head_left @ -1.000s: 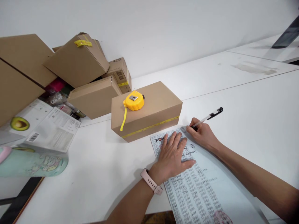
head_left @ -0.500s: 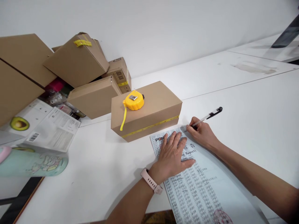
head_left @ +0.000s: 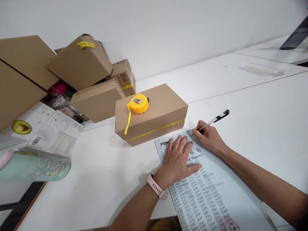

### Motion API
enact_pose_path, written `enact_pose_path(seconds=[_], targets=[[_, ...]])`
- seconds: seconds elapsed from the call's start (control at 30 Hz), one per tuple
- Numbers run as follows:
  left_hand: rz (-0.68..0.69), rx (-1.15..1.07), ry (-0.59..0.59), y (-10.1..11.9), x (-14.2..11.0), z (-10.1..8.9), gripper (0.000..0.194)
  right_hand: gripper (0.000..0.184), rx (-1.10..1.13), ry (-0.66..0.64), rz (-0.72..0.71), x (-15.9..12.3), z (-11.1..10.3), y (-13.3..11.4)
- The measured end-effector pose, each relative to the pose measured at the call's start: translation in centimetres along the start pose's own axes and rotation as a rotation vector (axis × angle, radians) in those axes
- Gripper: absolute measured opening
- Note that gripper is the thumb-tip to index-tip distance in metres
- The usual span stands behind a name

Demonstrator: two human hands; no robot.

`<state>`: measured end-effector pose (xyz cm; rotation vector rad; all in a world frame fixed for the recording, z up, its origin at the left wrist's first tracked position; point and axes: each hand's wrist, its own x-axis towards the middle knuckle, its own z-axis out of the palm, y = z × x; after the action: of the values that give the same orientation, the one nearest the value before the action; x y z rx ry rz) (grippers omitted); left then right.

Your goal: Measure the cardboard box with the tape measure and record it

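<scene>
My left hand (head_left: 178, 158) lies flat with fingers spread on a printed paper sheet (head_left: 211, 192), which is covered in rows of small handwriting. A pale pink watch band circles that wrist. Near the sheet's top edge, my right hand (head_left: 209, 136) is closed around a pen (head_left: 215, 119) with a clear barrel and black end, slanting up to the right. The pen's tip is hidden by the fingers. Just beyond the sheet stands a closed cardboard box (head_left: 151, 115) with a yellow strip of tape, and a yellow tape measure (head_left: 139, 104) rests on it.
Several cardboard boxes (head_left: 79, 64) are piled at the back left against the wall. A white box with an avocado picture (head_left: 57, 131) and a mint-green bottle (head_left: 45, 166) are at the left. A dark object (head_left: 295, 35) stands far right on the white table (head_left: 260, 106).
Almost nothing differs. The view has shifted very slightly, and my right hand with the pen stays near the sheet's top edge. My left hand keeps its place.
</scene>
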<state>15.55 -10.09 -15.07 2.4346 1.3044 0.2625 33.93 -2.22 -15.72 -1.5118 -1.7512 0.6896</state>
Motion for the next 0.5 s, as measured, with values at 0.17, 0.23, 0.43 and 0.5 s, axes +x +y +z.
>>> enact_pose_path(seconds=[0.17,0.23,0.43,0.5], targets=[[-0.002,-0.005,0.006,0.1,0.0,-0.1,0.077,0.020,0.002,0.014,0.013,0.0,0.0,0.0],[-0.003,-0.008,0.003,0.1,-0.1,-0.2,0.078,0.021,0.003,0.025,0.005,0.0,-0.1,0.1],[0.008,-0.006,0.017,-0.1,-0.1,0.1,0.079,0.019,-0.123,-0.018,-0.367,0.5,-1.9,1.9],[0.014,-0.010,0.070,-0.1,-0.1,0.3,0.073,0.028,-0.221,-0.045,-0.418,0.7,-2.5,2.7]])
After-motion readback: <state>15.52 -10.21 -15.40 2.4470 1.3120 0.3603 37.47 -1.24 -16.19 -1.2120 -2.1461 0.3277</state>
